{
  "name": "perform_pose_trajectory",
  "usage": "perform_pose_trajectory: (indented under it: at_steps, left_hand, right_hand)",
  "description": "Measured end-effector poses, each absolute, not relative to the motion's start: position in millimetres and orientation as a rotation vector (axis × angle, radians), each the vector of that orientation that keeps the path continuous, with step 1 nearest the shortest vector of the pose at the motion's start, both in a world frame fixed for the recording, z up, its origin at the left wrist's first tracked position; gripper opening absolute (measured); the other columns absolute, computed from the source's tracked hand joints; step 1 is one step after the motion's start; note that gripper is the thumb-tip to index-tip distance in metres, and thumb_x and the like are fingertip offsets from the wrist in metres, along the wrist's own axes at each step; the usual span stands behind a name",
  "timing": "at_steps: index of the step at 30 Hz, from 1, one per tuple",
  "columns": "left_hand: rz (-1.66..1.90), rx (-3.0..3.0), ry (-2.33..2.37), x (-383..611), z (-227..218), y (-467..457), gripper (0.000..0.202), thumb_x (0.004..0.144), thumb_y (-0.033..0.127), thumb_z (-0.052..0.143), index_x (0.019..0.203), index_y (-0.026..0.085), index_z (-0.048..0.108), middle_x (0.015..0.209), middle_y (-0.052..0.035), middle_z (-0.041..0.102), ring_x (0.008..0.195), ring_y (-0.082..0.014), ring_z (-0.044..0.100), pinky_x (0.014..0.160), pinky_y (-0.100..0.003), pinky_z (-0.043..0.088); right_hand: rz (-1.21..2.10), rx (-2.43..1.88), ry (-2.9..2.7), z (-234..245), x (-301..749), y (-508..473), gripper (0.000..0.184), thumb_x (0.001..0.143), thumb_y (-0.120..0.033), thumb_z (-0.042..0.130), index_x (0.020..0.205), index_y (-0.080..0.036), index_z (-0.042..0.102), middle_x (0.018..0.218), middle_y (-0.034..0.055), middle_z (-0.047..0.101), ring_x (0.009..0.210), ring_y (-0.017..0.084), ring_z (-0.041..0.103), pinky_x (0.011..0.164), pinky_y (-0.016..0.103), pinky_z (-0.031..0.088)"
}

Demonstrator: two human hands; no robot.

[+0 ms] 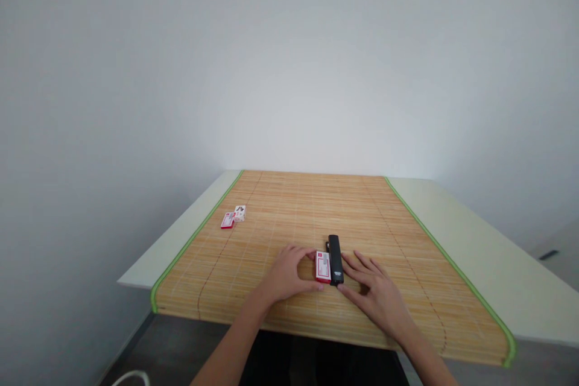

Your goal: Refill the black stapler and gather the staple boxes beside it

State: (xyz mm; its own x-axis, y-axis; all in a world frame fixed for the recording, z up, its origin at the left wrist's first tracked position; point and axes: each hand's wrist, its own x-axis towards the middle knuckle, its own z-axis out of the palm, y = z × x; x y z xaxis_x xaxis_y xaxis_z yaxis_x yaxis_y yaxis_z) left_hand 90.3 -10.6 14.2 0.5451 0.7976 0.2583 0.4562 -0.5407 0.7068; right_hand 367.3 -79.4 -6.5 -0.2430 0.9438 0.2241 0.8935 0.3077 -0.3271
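Observation:
A black stapler (pixel 335 259) lies lengthwise on the bamboo mat, pointing away from me. Against its left side is a small red-and-white box (pixel 322 266), label up. My left hand (pixel 289 274) curves around this box, with fingers at its far left corner and thumb at its near end. On the other side, my right hand (pixel 373 286) rests with fingers spread. Its thumb is at the stapler's near end and its index finger is beside the stapler's right side.
Farther off to the left, another red-and-white box (pixel 227 221) touches a white box with dark markings (pixel 239 213). The green-edged bamboo mat (pixel 312 205) covers the middle of a white table (pixel 456 223), which stands against a pale wall (pixel 312 72).

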Motion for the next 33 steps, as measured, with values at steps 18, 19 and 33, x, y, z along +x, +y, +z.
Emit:
perform_pose_trajectory:
  at_steps: [18, 19, 33]
  left_hand:
    - [0.785, 2.273, 1.079, 103, 12, -12, 0.071, 0.059, 0.062, 0.091, 0.115, 0.026, 0.065, 0.114, -0.0054, 0.065, 0.11, -0.03, 0.055, 0.097, -0.042, 0.042]
    - [0.783, 2.271, 1.068, 103, 11, -13, 0.075, 0.058, 0.063, 0.091, 0.119, 0.026, 0.065, 0.115, -0.0055, 0.065, 0.111, -0.0304, 0.055, 0.098, -0.043, 0.041]
    - [1.163, 1.862, 2.243, -69, 6, 74, 0.058, 0.085, 0.053, 0.064, 0.128, 0.015, 0.059, 0.122, -0.0144, 0.063, 0.115, -0.0332, 0.057, 0.103, -0.047, 0.042]
  right_hand:
    - [0.173, -1.627, -2.204, -3, 367, -80, 0.054, 0.095, -0.055, 0.059, 0.147, -0.041, 0.052, 0.153, -0.0042, 0.05, 0.15, 0.031, 0.035, 0.121, 0.06, 0.031]
    - [0.172, -1.624, -2.206, -3, 368, -80, 0.055, 0.095, -0.055, 0.06, 0.147, -0.041, 0.052, 0.153, -0.004, 0.05, 0.149, 0.031, 0.036, 0.121, 0.06, 0.032]
    - [0.149, -1.592, -2.126, -13, 372, -79, 0.067, 0.089, -0.055, 0.067, 0.151, -0.038, 0.047, 0.15, -0.002, 0.055, 0.145, 0.034, 0.044, 0.12, 0.061, 0.036]
